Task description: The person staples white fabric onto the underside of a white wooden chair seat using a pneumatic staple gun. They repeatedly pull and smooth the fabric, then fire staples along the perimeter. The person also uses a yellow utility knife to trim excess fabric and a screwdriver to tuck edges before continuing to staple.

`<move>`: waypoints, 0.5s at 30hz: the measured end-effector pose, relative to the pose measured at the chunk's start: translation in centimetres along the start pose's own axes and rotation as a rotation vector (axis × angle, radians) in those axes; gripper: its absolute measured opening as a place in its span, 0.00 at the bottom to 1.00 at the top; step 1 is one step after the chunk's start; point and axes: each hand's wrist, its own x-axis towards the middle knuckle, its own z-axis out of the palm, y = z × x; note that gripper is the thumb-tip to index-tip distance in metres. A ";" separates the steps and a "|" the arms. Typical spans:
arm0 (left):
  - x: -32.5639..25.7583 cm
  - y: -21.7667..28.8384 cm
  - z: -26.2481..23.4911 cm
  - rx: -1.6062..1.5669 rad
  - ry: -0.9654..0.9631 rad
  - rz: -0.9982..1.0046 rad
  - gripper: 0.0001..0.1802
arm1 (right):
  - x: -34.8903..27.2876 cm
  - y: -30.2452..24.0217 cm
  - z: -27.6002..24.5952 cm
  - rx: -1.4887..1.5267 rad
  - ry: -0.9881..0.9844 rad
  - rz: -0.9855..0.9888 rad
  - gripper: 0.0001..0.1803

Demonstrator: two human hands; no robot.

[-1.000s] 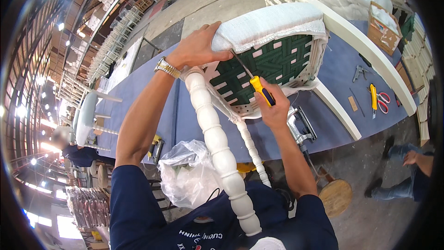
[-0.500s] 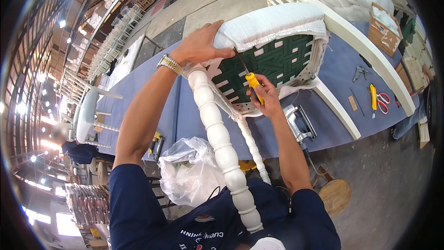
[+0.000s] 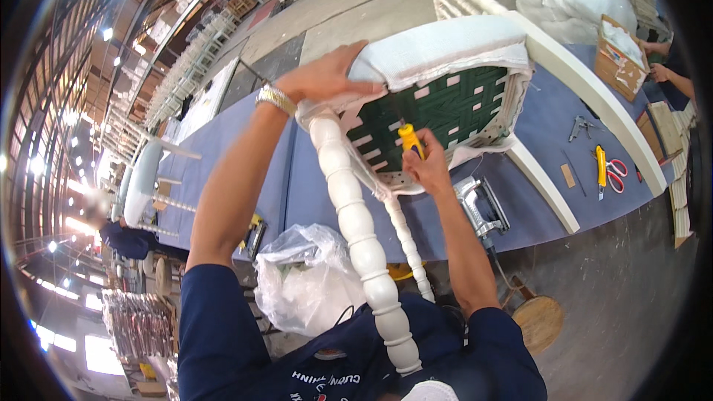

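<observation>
- white wooden chair [image 3: 445, 67] lies overturned on the blue table [image 3: 238, 171], with its seat underside facing up toward the camera; green webbing [image 3: 445, 108] crosses inside the seat frame and white fabric [image 3: 438, 48] is wrapped over the padded edge.
- one turned chair leg [image 3: 360, 238] points straight toward the person's chest, and a thinner second leg [image 3: 407, 241] runs beside it.
- left hand [image 3: 327, 74] lies flat with spread fingers on the fabric at the seat corner, pressing it down; it is not closed around anything. a metal watch [image 3: 276, 98] is on this wrist.
- right hand [image 3: 427, 167] is clenched around a yellow-handled tool [image 3: 410, 139], at the lower edge of the webbing; the tip of the tool is hidden.
- grey staple gun [image 3: 481, 204] rests on the table just beside the right forearm.
- clear plastic bag [image 3: 308, 278] hangs near the table edge, under the left arm.
- farther right on the table lie red scissors [image 3: 616, 172] and a yellow cutter [image 3: 600, 171], well apart from the chair.
- another person's hand [image 3: 659, 73] is near a cardboard box [image 3: 620, 56] at the far right.
</observation>
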 end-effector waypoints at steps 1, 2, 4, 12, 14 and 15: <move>0.0 0.7 -0.7 -0.133 -0.028 -0.006 0.58 | 0.1 -0.5 0.2 -0.129 0.101 -0.037 0.12; 0.0 0.8 -1.0 -0.267 -0.054 -0.012 0.57 | 0.5 -0.6 0.3 -0.260 0.200 -0.074 0.12; 0.4 0.7 -1.0 -0.204 -0.058 -0.045 0.57 | 2.2 0.3 -1.2 -0.547 0.305 -0.440 0.16; 0.0 0.4 -0.9 -0.124 -0.051 -0.060 0.58 | 2.8 0.5 -1.3 -0.081 -0.182 -0.004 0.38; 0.0 0.1 -0.8 -0.087 -0.038 -0.030 0.59 | 3.8 1.1 -2.1 0.248 -0.340 0.266 0.42; 0.3 0.1 -0.8 -0.061 -0.031 -0.012 0.60 | 4.4 2.0 -2.3 0.274 -0.365 0.255 0.44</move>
